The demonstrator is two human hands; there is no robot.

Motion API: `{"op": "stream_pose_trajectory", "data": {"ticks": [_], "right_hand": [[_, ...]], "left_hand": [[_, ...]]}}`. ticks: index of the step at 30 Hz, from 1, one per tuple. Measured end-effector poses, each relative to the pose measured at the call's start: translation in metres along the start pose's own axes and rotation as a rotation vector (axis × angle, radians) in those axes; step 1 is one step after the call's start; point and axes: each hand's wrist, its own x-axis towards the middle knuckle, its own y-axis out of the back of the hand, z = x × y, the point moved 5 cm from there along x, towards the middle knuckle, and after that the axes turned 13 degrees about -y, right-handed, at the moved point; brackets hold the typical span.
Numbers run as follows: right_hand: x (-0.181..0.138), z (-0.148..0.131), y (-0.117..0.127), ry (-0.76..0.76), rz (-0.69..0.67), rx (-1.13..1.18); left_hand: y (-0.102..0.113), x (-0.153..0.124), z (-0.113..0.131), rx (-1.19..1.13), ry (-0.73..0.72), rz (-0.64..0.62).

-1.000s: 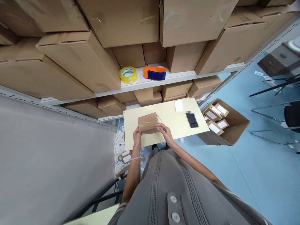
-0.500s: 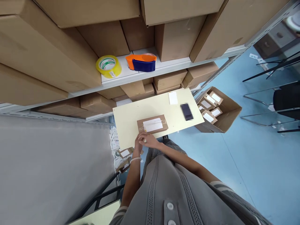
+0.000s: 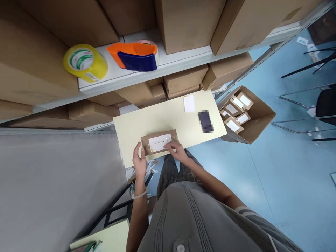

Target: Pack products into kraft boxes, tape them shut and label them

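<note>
A taped cardboard box [image 3: 173,135] with a white label [image 3: 157,143] lies flat near the front edge of the pale table [image 3: 157,117]. At the box's left end is my left hand [image 3: 139,160], thumb and fingers apart and nothing held between them; whether it touches the cardboard I cannot tell. My right hand [image 3: 177,151] lies over the box's front right part, its fingers stretched out onto the label's right end. Farther right on the table are a white slip of paper [image 3: 189,103] and a dark, pixelated flat object [image 3: 205,121].
On the shelf [image 3: 183,58] above are a yellow tape roll [image 3: 98,68] and an orange and blue tape dispenser [image 3: 138,60]. A large open carton [image 3: 258,115] with several labelled boxes stands on the floor at right. Black chairs [image 3: 327,105] stand beyond it.
My hands, together at the box's front edge before, have parted: the left to the box's left end, the right onto the label. The view has shifted, with the shelf appearing nearer.
</note>
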Motion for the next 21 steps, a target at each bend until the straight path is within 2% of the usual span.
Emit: {"op": "stream_pose_trajectory", "data": {"ticks": [2,4,6,9,11,14,16,18,21], "right_hand": [[0.011,0.015,0.048,-0.067,0.203,0.038],[0.023,0.034,0.093,-0.155,0.371,0.054],[0.035,0.052,0.131,-0.245,0.482,0.062],[0.051,0.071,0.169,-0.306,0.54,0.086],[0.06,0.077,0.183,-0.304,0.549,0.102],[0.067,0.083,0.19,-0.293,0.556,0.114],[0.067,0.087,0.19,-0.306,0.564,0.125],[0.062,0.094,0.19,-0.329,0.573,0.154],[0.046,0.108,0.194,-0.382,0.6,0.215]], "left_hand": [[-0.014,0.006,0.037,0.152,-0.204,-0.061],[-0.038,0.014,0.068,0.259,-0.378,-0.157],[-0.073,0.028,0.092,0.327,-0.524,-0.284],[-0.141,0.057,0.119,0.412,-0.655,-0.471],[-0.195,0.077,0.133,0.459,-0.704,-0.584],[-0.282,0.095,0.152,0.485,-0.795,-0.738],[-0.331,0.106,0.155,0.529,-0.775,-0.759],[-0.365,0.118,0.148,0.599,-0.672,-0.731],[-0.387,0.134,0.127,0.651,-0.545,-0.721]]}}
